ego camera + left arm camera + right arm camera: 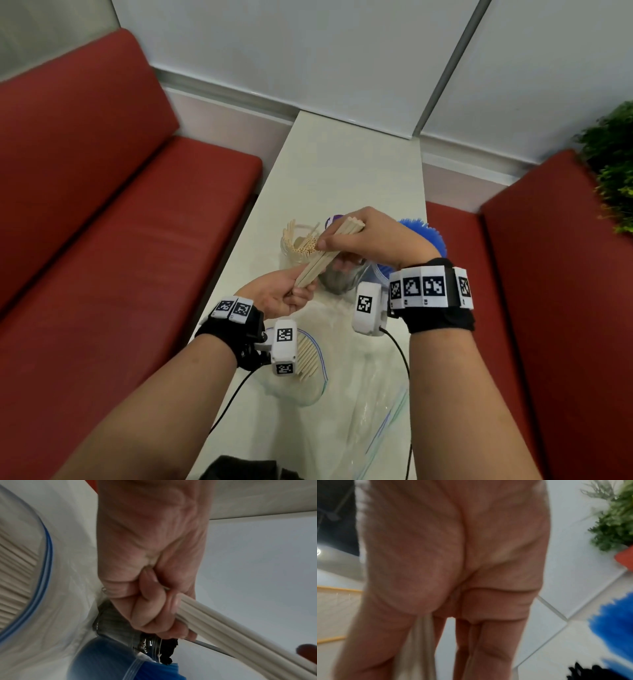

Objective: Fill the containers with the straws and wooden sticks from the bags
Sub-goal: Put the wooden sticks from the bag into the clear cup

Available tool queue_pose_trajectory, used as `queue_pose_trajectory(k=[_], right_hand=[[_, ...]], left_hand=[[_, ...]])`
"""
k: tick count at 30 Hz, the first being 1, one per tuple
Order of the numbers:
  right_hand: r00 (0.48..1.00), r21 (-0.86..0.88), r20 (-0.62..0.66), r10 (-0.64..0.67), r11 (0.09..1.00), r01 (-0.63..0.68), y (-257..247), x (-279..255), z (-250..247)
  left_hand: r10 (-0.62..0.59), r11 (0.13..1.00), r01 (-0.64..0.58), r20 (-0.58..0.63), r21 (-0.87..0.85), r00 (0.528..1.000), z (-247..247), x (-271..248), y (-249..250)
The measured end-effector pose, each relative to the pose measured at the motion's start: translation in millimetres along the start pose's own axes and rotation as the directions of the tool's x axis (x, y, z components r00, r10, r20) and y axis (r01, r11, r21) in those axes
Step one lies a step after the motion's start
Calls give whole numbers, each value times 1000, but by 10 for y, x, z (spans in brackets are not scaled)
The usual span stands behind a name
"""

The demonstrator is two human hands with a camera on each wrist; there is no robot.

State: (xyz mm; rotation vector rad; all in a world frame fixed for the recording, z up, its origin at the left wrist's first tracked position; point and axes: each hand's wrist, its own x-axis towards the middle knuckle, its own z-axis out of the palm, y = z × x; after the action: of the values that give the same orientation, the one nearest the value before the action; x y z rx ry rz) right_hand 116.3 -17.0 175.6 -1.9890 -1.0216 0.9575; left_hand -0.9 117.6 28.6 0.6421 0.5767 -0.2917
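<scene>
Both hands hold one bundle of pale wooden sticks (pixel 329 253) slanted above the table. My left hand (pixel 298 291) grips its lower end, fingers curled round it; the left wrist view shows the sticks (pixel 223 626) running out of the fist. My right hand (pixel 329 251) pinches the upper part between thumb and fingers. Just behind stands a glass jar (pixel 291 255) with beige straws and sticks. A jar of dark straws (pixel 342 282) sits under the right hand. Blue straws (pixel 426 233) stand in a clear container to the right. A zip bag (pixel 313 356) with more sticks lies under my left wrist.
Crumpled clear zip bags (pixel 373 394) cover the near part of the narrow white table (pixel 342 164). Red bench seats (pixel 137 205) flank both sides. A green plant (pixel 613 164) stands at the far right. A purple item (pixel 334 219) peeks out behind the bundle.
</scene>
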Motion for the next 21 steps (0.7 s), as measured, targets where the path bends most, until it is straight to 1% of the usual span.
queue_pose_trajectory(k=[3,5,7,8,9,11,12,13,14,15,16,17,18,19,20,21], right_hand=[[999,87,0,-34,996,33,2,73,-9],[998,106,-38,-58,992,62,-14,128,-60],[985,133,-148,-91,985,111,-34,208,-129],[969,150,-223,-105,979,140,-36,261,-158],[949,164,-294,-114,972,168,-32,327,-175],[914,162,-389,-114,968,190,7,493,-165],[904,139,-415,-107,974,179,42,586,-134],[899,107,-428,-95,982,155,83,682,-86],[898,71,-432,-79,990,122,127,773,-26],[900,40,-433,-58,996,83,177,868,42],[902,16,-430,-31,999,41,230,957,110],[906,-4,-423,-2,1000,0,287,1044,173],[910,-18,-413,27,999,-38,346,1121,230],[915,-30,-399,55,997,-73,405,1190,280],[920,-50,-384,77,993,-104,456,1241,317],[922,-81,-377,86,989,-126,498,1281,348]], left_hand=[[11,998,-8,-62,58,998,-15,18,81],[20,992,0,-155,127,988,-60,13,181],[38,971,21,-242,238,970,-131,-20,289],[40,948,41,-247,316,968,-167,-52,335],[32,908,60,-213,414,976,-195,-93,376],[-28,801,57,-59,595,998,-222,-170,439],[-85,752,43,33,657,996,-234,-191,457],[-161,703,36,110,710,981,-229,-201,462],[-249,642,40,159,765,955,-212,-198,454],[-340,559,53,170,828,925,-176,-185,432],[-421,442,67,142,894,896,-122,-155,391],[-480,291,66,86,954,873,-59,-113,338],[-506,125,56,15,991,862,-8,-60,274],[-502,-26,46,-53,999,863,29,-9,199],[-487,-144,48,-113,988,866,62,50,122],[-484,-220,71,-172,973,858,44,105,21]])
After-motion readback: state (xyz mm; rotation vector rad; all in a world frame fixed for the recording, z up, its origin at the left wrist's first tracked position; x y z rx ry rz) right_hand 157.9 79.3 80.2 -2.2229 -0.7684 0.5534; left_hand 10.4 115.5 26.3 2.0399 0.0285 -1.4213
